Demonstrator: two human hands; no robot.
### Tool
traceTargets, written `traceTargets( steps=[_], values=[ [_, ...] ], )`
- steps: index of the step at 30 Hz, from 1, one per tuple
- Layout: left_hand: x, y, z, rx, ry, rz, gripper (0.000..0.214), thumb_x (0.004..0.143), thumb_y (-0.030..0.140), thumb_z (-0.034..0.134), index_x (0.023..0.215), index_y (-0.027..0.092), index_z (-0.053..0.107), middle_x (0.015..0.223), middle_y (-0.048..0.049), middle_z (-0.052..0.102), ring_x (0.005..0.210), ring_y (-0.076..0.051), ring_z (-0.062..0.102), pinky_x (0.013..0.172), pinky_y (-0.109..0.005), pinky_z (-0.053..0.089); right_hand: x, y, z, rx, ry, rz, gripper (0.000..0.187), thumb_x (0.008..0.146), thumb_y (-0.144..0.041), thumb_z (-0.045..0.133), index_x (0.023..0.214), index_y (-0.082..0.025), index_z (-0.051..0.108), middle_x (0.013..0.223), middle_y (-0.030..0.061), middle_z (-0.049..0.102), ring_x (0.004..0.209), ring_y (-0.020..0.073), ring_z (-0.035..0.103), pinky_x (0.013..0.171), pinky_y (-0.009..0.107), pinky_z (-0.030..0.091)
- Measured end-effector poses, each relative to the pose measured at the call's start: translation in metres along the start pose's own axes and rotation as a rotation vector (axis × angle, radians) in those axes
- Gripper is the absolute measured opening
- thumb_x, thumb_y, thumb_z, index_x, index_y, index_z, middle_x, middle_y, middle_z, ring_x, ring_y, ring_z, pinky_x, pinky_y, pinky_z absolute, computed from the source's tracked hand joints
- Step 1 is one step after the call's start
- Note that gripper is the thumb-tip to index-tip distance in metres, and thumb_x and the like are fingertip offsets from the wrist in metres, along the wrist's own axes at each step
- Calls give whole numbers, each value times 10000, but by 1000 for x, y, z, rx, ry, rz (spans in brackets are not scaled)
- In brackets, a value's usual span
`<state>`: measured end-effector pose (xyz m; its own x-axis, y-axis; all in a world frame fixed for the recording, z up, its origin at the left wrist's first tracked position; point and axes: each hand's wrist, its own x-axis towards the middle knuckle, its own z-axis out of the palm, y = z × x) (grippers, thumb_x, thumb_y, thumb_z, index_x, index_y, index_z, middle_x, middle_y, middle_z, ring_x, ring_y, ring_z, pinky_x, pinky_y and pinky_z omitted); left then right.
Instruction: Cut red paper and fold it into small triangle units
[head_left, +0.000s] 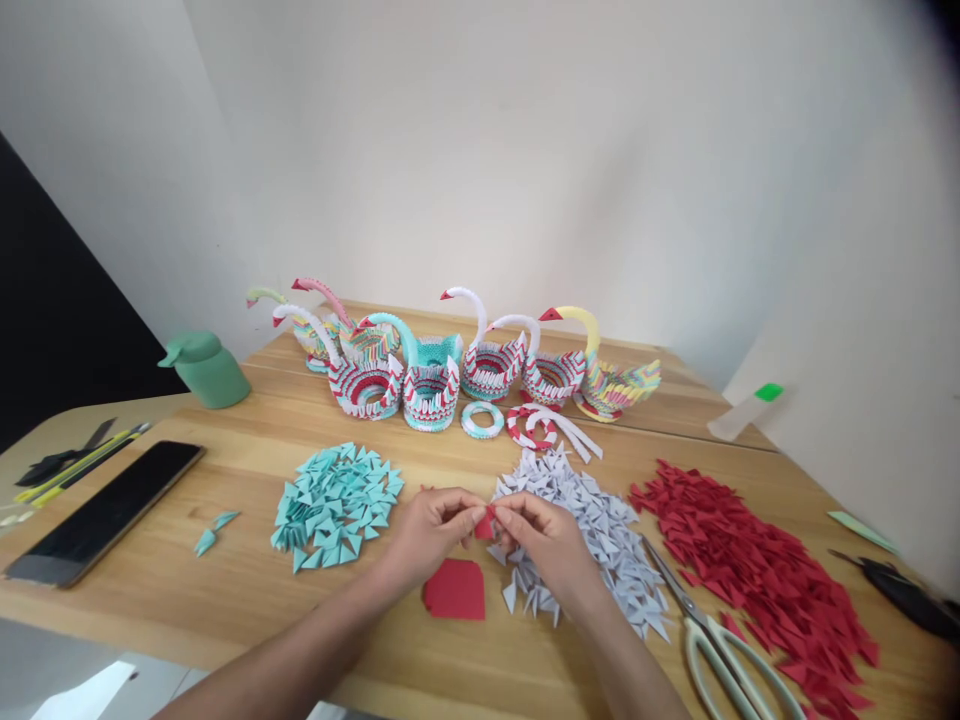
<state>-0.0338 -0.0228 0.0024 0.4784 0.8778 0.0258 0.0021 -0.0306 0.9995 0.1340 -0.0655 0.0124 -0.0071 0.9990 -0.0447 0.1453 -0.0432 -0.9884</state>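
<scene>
Left hand [431,530] and right hand [544,535]: fingertips meet over the worktop [225,590] near its front edge, both pinching one small red piece [485,523] held between them, just above the surface.

Red stack [455,589]: flat paper, lying at 6 o'clock from the held piece, just under the left hand.

White pile [600,530]: folded triangles, at 3 o'clock from the hands, partly under the right hand.

Teal pile [335,505]: folded triangles, at 9 o'clock, near the left hand; two loose teal pieces [214,532] farther out the same way.

Red pile [757,565]: folded triangles, beyond the white pile at 3 o'clock.

Scissors [724,645]: between the white and red piles, handles toward the front edge.

Swans [450,365]: a row of paper models at 12 o'clock, along the back, with two rings [506,420] before them.

Phone [105,512]: dark, face up, far out at 9 o'clock.

Green bottle [204,368]: at 10 o'clock, behind the phone.
</scene>
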Motion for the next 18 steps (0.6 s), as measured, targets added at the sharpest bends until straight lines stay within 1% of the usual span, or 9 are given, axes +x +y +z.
traceTargets(
  steps=[3, 6, 9, 14, 18],
  values=[
    [1, -1, -1, 4, -12, -7, 307, 754, 421, 606, 732, 121, 668, 547, 0, 570, 498, -98, 472, 515, -205, 365, 0, 1, -1, 19, 0, 8, 314, 815, -463, 589, 837, -160, 669, 607, -8, 598, 558, 132, 557, 548, 239, 443],
    [1, 2, 1, 12, 28, -24, 286, 746, 401, 609, 709, 123, 663, 532, 5, 561, 485, -95, 459, 501, -202, 355, 1, 3, -3, 26, -4, 20, 327, 813, -474, 584, 827, -160, 675, 607, -3, 606, 558, 133, 555, 538, 239, 436],
    [0, 6, 2, -8, 52, -39, 263, 733, 386, 622, 686, 130, 654, 533, 8, 562, 481, -91, 453, 493, -199, 352, 2, 6, -3, 18, -2, 23, 319, 787, -471, 616, 803, -159, 684, 588, -4, 606, 541, 129, 544, 513, 234, 424],
    [-1, 6, 3, -79, 42, -51, 275, 706, 406, 647, 678, 132, 651, 556, 3, 582, 477, -85, 455, 488, -195, 368, 4, 9, -1, 14, 11, 39, 304, 745, -440, 672, 855, -157, 692, 546, -17, 597, 508, 124, 530, 500, 233, 411],
    [0, 4, 2, -87, 32, -44, 272, 710, 403, 643, 690, 132, 655, 588, -5, 598, 490, -88, 466, 500, -201, 379, 3, 6, 1, 38, -2, 43, 291, 740, -417, 676, 867, -155, 688, 550, -23, 603, 500, 117, 530, 512, 233, 415]
  ],
)
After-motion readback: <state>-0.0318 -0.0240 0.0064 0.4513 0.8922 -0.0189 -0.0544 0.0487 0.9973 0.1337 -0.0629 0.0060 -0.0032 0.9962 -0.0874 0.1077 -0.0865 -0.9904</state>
